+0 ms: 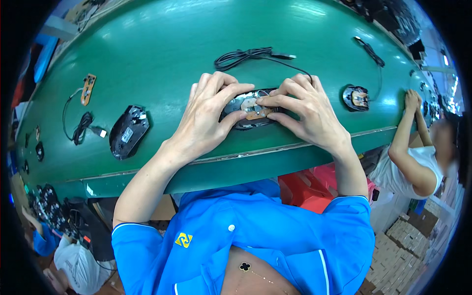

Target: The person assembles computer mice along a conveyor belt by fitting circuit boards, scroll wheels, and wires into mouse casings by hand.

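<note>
An opened black computer mouse base (250, 127) lies on the green bench between my two hands, with an orange-brown circuit board (255, 115) inside it. My left hand (206, 108) grips the base's left end, index finger along the far rim and thumb by the near side. My right hand (308, 109) holds the right end; its index finger presses on the middle of the board and its thumb rests at the near edge. A coiled black USB cable (241, 60) lies just beyond, its lead running to the far side of my right hand.
To the left lie a black mouse shell (129, 132), a loose circuit board (88, 90) and its cable (83, 127). At right sits another open mouse (356, 98) with its cable (369, 51). A co-worker (413, 152) leans on the bench at right. A red stool (305, 191) stands below the bench.
</note>
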`<state>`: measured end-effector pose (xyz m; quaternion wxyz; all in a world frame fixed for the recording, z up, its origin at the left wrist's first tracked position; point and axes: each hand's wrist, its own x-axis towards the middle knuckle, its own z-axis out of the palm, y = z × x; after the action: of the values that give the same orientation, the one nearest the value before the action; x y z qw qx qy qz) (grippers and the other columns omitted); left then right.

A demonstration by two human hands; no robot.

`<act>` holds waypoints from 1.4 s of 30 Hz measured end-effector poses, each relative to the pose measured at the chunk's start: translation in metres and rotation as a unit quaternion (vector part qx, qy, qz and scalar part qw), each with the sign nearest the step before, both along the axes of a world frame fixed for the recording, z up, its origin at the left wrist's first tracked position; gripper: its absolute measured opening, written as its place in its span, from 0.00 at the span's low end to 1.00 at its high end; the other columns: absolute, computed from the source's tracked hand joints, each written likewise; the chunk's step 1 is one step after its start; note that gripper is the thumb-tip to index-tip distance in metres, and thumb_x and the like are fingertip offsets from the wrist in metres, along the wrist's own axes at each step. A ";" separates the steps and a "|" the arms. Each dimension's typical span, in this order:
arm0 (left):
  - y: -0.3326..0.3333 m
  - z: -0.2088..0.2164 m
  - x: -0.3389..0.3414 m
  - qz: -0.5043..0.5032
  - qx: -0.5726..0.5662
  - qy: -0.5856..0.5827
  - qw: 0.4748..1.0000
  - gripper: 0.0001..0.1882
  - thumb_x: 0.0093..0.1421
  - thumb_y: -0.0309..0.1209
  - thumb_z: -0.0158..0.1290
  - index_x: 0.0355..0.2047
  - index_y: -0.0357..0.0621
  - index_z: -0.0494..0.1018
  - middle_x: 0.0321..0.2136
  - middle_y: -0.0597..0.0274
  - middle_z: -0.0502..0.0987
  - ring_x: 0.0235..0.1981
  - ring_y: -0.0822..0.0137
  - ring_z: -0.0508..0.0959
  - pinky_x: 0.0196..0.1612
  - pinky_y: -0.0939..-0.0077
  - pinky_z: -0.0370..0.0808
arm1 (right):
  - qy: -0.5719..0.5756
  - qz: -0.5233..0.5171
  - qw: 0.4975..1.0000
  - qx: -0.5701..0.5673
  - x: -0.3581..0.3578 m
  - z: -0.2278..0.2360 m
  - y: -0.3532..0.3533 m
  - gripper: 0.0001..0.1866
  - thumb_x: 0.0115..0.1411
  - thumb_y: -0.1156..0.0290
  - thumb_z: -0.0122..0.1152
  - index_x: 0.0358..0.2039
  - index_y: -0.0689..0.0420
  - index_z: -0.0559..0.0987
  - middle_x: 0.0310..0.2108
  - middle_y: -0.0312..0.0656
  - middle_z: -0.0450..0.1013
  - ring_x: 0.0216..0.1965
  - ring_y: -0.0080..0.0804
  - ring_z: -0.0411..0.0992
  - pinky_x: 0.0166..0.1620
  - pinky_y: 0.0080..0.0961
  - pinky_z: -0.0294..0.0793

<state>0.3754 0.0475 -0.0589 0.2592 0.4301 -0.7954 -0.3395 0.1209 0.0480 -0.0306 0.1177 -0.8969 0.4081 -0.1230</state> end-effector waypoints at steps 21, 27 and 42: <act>0.003 -0.009 -0.017 -0.083 -0.210 -0.003 0.974 0.20 0.56 0.33 0.65 0.49 0.43 0.80 0.59 0.51 0.72 0.53 0.53 0.75 0.55 0.62 0.74 | -0.238 -0.093 0.965 -0.052 -0.024 0.032 -0.050 0.10 0.62 0.70 0.67 0.43 0.52 0.84 0.43 0.35 0.79 0.45 0.34 0.72 0.53 0.32 0.70; 0.002 -0.005 -0.019 -0.085 -0.236 -0.035 0.967 0.21 0.56 0.34 0.63 0.50 0.43 0.79 0.56 0.49 0.71 0.49 0.54 0.74 0.51 0.64 0.74 | -0.061 -0.029 0.996 0.051 -0.024 0.003 -0.106 0.13 0.62 0.70 0.66 0.48 0.54 0.83 0.46 0.37 0.78 0.44 0.35 0.75 0.53 0.31 0.74; -0.009 0.004 -0.098 0.094 -0.210 -0.139 0.963 0.20 0.57 0.38 0.65 0.45 0.38 0.79 0.46 0.47 0.70 0.43 0.50 0.72 0.47 0.59 0.75 | 0.013 -0.278 0.949 -0.149 -0.077 0.011 -0.162 0.13 0.64 0.63 0.63 0.47 0.51 0.84 0.40 0.38 0.78 0.40 0.32 0.76 0.44 0.31 0.77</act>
<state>0.2770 0.0382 -0.0544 0.2613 0.4819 -0.8329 -0.0764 0.0442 -0.1138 -0.0199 -0.0611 -0.7569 0.6197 -0.1982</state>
